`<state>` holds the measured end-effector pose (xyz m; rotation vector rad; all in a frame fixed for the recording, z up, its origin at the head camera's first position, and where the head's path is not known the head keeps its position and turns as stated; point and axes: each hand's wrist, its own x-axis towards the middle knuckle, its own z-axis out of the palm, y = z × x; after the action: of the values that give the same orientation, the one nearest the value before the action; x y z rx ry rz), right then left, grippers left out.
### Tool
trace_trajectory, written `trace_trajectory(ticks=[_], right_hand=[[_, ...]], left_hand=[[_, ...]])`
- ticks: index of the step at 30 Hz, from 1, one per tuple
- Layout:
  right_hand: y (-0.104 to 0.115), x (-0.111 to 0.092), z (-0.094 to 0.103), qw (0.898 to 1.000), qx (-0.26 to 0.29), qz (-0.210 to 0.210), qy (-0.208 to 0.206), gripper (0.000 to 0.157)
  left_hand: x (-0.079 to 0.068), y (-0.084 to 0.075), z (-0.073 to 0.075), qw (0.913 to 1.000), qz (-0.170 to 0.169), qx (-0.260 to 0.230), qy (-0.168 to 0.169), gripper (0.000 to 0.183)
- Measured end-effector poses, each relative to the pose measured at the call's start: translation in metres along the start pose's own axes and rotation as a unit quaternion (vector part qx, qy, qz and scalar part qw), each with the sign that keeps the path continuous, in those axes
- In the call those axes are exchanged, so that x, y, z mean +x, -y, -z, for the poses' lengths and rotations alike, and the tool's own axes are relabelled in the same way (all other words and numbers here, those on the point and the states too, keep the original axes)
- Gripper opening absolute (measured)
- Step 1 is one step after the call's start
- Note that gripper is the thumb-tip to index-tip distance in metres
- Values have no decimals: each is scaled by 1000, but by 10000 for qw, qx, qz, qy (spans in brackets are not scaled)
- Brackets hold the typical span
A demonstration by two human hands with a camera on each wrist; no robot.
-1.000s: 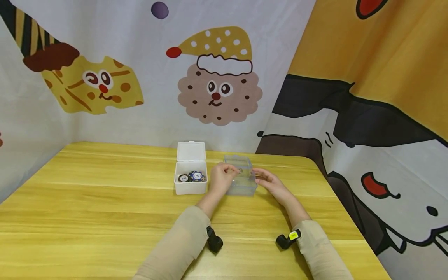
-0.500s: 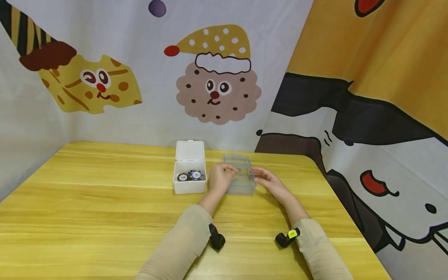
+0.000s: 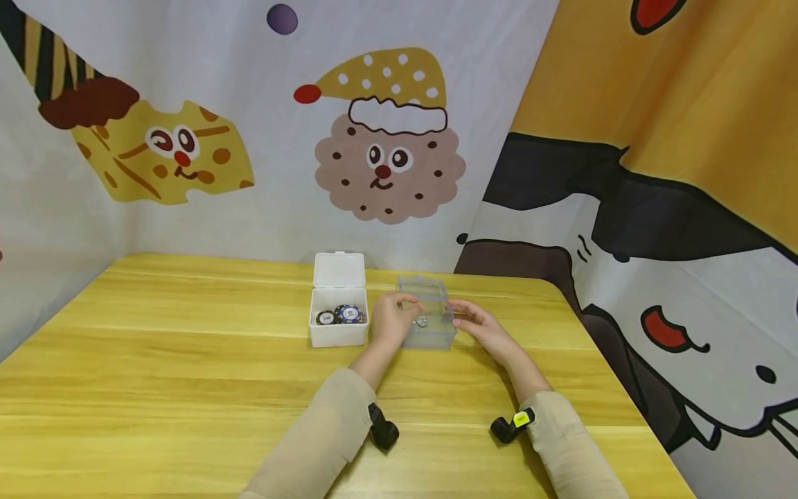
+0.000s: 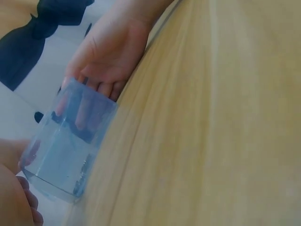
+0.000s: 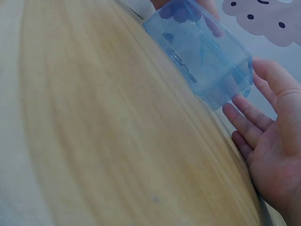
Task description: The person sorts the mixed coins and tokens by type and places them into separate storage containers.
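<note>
A clear, bluish plastic box (image 3: 430,336) with a raised lid stands on the table. Inside it, low down, lies a small shiny metallic thing (image 3: 421,321), too small to name; the right wrist view shows metallic pieces (image 5: 181,65) along the box's floor. My left hand (image 3: 390,320) reaches over the box's left side, thumb and forefinger slightly apart with nothing seen between them. On the opposite side, my right hand (image 3: 483,327) steadies the box, its extended fingers touching the wall. That same hand appears beyond the box in the left wrist view.
Left of the clear box stands a white box (image 3: 339,336), its lid up, holding several poker chips (image 3: 349,314). Both are on a yellow wooden table (image 3: 187,360). A printed curtain (image 3: 274,229) hangs right behind the table's back edge.
The small shiny thing was pinched in my left fingertips above the box; it now lies lower, inside, and those fingers have let go. My right hand stays in place.
</note>
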<state>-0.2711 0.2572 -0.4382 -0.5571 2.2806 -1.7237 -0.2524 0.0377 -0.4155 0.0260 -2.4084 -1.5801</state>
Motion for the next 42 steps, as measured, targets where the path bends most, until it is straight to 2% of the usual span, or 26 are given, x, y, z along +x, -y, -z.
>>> trace_trajectory(ticks=[3, 8, 12, 15, 17, 20, 24, 28, 35, 42], right_hand=[[-1, 0, 0, 10000, -22, 54, 8, 42], [-1, 0, 0, 10000, -60, 54, -2, 41], [1, -1, 0, 10000, -74, -46, 16, 41], [5, -1, 0, 9999, -38, -80, 83, 42], [7, -1, 0, 9999, -19, -93, 131, 43], [7, -1, 0, 9998, -13, -86, 166, 43], [3, 0, 0, 9998, -99, -103, 103, 43], [0, 0, -1, 9999, -126, -64, 17, 43], [-1, -1, -2, 10000, -70, 12, -23, 45], [3, -1, -2, 9999, -121, 35, 19, 48]], left_hand=[[-3, -2, 3, 9999, -53, -130, 77, 19], [-9, -6, 7, 9974, -486, -460, 254, 19], [-17, -10, 12, 9926, -950, -643, 389, 16], [-24, -13, 17, 9859, -1452, -729, 413, 15], [-28, -14, 21, 9821, -1625, -815, 488, 17], [-32, -14, 26, 9813, -1609, -820, 673, 18], [-37, -12, 33, 9821, -1374, -772, 1031, 16], [-43, -10, 41, 9790, -1413, -758, 1261, 16], [-50, -4, 56, 9762, -1489, -617, 1449, 19], [-51, 3, 74, 9746, -1471, -614, 1574, 20]])
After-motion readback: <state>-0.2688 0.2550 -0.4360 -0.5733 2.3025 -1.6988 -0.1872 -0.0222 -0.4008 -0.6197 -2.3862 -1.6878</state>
